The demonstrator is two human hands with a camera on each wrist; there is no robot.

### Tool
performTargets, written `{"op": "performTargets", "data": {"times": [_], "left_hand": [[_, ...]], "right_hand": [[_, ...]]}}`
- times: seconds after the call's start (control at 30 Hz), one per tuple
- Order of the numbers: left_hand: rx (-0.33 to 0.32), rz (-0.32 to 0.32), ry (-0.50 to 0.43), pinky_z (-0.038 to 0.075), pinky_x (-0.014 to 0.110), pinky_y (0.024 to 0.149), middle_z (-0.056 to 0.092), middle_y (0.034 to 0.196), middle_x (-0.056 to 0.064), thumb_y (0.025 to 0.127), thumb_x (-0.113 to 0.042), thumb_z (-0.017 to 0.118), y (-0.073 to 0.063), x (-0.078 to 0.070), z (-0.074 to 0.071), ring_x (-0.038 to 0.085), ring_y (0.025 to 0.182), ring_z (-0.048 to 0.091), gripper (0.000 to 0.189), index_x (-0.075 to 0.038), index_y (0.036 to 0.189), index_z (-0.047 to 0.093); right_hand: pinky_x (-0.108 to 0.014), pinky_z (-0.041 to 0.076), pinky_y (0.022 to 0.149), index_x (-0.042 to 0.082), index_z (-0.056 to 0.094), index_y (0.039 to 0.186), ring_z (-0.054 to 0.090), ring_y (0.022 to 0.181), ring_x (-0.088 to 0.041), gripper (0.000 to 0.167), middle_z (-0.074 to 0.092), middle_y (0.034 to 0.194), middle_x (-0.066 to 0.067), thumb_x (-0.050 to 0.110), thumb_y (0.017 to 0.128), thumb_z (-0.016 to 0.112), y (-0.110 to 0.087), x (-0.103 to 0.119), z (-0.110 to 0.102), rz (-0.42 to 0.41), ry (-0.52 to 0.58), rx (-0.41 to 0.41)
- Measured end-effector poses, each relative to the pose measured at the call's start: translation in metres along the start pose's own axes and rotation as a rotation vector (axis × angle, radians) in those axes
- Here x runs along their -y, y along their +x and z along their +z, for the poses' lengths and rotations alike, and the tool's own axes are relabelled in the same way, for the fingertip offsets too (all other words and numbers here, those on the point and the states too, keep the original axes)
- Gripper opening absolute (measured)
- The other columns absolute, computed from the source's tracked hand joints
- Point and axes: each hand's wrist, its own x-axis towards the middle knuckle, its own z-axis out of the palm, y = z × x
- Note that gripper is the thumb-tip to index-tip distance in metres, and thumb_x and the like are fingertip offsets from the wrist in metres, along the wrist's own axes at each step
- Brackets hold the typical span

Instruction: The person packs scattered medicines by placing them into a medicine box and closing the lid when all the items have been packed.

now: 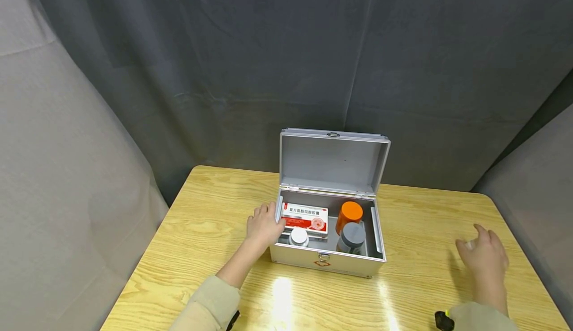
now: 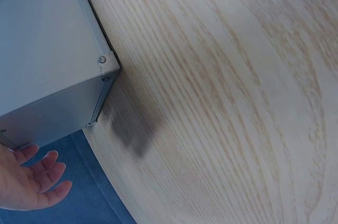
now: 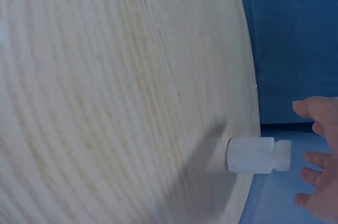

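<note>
An aluminium first-aid box [image 1: 331,266] stands on the table with its lid [image 1: 333,164] raised. Its left rim is touched by my left hand [image 1: 264,225], whose loosely bent fingers [image 2: 53,176] lie outside the side wall. Inside are a red-and-white medicine carton [image 1: 305,216], a white-capped bottle [image 1: 298,237], an orange-topped bottle [image 1: 348,216] and a grey-lidded jar [image 1: 351,237]. Far to the right, my right hand [image 1: 485,255] hovers with spread fingers above a small white bottle [image 3: 251,155]. That bottle stands upright, mostly hidden by the hand in the head view.
The wooden table [image 1: 215,196] extends to both sides of the box. A dark grey curtain [image 1: 250,72] hangs behind it, and light grey cloth [image 1: 67,171] closes in the left and right sides.
</note>
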Motion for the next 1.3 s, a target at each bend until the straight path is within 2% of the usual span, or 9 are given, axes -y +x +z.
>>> {"op": "performTargets", "data": {"times": [0.37, 0.9, 1.3], "left_hand": [[-0.004, -0.004, -0.01, 0.037, 0.048, 0.089, 0.047, 0.128, 0.016, 0.088, -0.038, 0.048, 0.0, 0.0, 0.001, 0.032, 0.118, 0.042, 0.054, -0.009, 0.132, 0.04], [0.005, -0.005, -0.008, 0.037, 0.048, 0.089, 0.046, 0.129, 0.016, 0.088, -0.039, 0.048, 0.0, 0.0, 0.0, 0.032, 0.118, 0.042, 0.055, -0.009, 0.133, 0.04], [0.014, -0.008, -0.006, 0.037, 0.048, 0.089, 0.046, 0.129, 0.016, 0.088, -0.039, 0.047, 0.0, 0.0, 0.0, 0.032, 0.118, 0.042, 0.054, -0.009, 0.133, 0.04]], "right_hand": [[-0.071, 0.016, 0.087, -0.001, 0.007, 0.143, 0.01, 0.122, -0.06, 0.073, 0.003, 0.14, -0.038, 0.036, 0.092, 0.043, 0.0, -0.014, 0.005, 0.085, 0.008, 0.046], [-0.067, 0.025, 0.08, -0.003, 0.012, 0.142, 0.022, 0.111, -0.062, 0.069, 0.014, 0.134, -0.041, 0.032, 0.092, 0.045, 0.001, -0.021, 0.01, 0.112, -0.004, 0.063], [-0.066, 0.028, 0.078, -0.004, 0.017, 0.14, 0.026, 0.108, -0.061, 0.064, 0.02, 0.129, -0.042, 0.022, 0.09, 0.046, 0.002, -0.02, 0.011, 0.134, -0.006, 0.032]]}}
